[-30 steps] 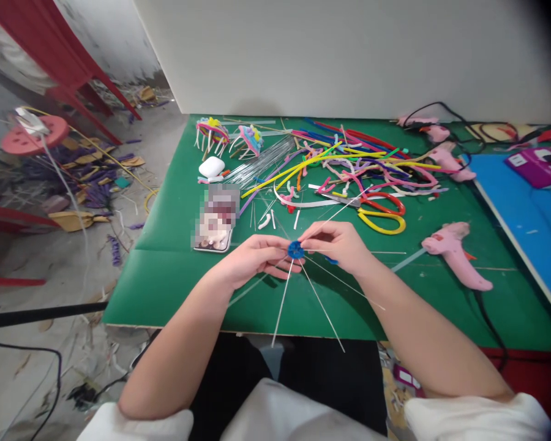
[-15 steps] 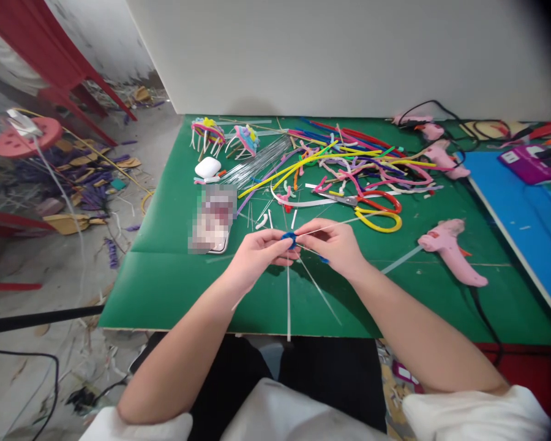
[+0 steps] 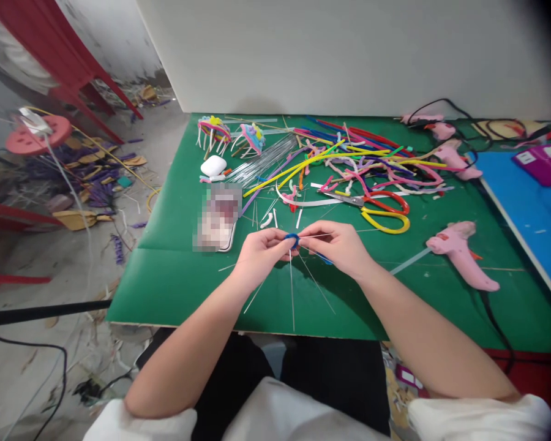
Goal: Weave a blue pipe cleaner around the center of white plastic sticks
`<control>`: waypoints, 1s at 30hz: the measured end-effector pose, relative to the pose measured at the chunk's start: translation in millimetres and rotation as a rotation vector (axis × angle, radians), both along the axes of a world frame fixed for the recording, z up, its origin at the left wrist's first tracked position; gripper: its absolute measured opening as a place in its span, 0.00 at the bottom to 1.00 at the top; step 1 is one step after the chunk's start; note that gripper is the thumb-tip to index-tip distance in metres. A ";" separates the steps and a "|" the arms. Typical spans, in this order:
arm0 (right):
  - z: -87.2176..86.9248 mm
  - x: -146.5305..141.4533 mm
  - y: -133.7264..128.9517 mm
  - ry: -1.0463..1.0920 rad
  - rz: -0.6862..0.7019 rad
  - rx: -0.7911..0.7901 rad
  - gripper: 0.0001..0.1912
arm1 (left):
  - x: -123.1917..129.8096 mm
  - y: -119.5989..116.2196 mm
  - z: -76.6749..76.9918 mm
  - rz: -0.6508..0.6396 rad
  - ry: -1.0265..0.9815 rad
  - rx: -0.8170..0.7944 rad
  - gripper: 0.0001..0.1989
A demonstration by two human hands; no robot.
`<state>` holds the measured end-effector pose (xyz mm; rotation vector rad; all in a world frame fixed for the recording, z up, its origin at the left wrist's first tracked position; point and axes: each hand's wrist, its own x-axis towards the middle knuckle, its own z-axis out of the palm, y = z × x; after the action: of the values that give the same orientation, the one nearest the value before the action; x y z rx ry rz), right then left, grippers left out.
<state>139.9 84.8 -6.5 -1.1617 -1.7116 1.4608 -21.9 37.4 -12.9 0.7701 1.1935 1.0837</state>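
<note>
A small blue pipe-cleaner coil [image 3: 292,239] sits between my two hands above the table's front part. My left hand [image 3: 261,256] is closed, pinching the coil between thumb and fingers. Thin pale wires [image 3: 292,294] fan out from the coil like spokes, toward me and to both sides. My right hand [image 3: 340,245] is closed at the coil's right side, its fingertips on the blue pipe cleaner, whose loose end shows under the palm. Fingers hide the exact place where wires and coil meet.
Scissors [image 3: 386,213] lie beyond my right hand, a pink glue gun [image 3: 461,254] to the right. A phone [image 3: 220,217] lies left. Behind are loose pipe cleaners [image 3: 349,162], a bundle of clear wires [image 3: 266,160] and two small umbrella-like ornaments [image 3: 252,138]. A blue board [image 3: 523,214] borders the right.
The view has shifted slightly, so the table things appear farther right. The wire spokes have turned with the coil, and more now show on the left. Both hands keep their pinch.
</note>
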 end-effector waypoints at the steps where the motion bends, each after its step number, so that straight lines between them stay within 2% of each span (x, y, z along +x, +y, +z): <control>1: -0.2 0.0 -0.1 -0.014 -0.006 0.011 0.09 | 0.4 -0.1 -0.7 0.001 0.008 0.005 0.11; 7: -1.8 0.5 0.6 -0.060 0.002 0.061 0.08 | 2.5 -1.4 -1.8 0.024 0.017 0.027 0.11; 12: -1.7 0.1 1.8 0.005 0.030 -0.064 0.11 | 0.8 -1.2 -1.3 0.054 -0.002 0.043 0.12; 15: 1.1 2.8 3.7 0.024 0.084 -0.195 0.12 | -0.5 -0.5 -2.3 0.089 0.019 0.053 0.12; 17: 4.7 7.0 6.0 -0.017 0.123 -0.265 0.13 | -1.2 -0.1 -2.5 0.112 0.039 0.064 0.12; 19: 9.7 12.5 8.4 -0.108 0.143 -0.260 0.13 | -1.5 0.2 -2.1 0.127 0.064 0.068 0.11; 22: 19.1 21.4 9.4 -0.289 0.180 -0.095 0.13 | -1.1 0.4 -1.4 0.139 0.102 0.068 0.10; 27: 35.8 32.9 0.8 -0.633 0.243 0.383 0.09 | -0.4 0.3 -0.3 0.149 0.115 0.074 0.10; 30: 46.5 36.0 -6.7 -0.764 0.250 0.532 0.09 | -0.7 -0.2 0.7 0.153 0.094 0.070 0.09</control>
<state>175.8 78.0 40.0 -1.3075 -2.6247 0.5944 -22.6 37.1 -12.2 0.8006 1.3163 1.2320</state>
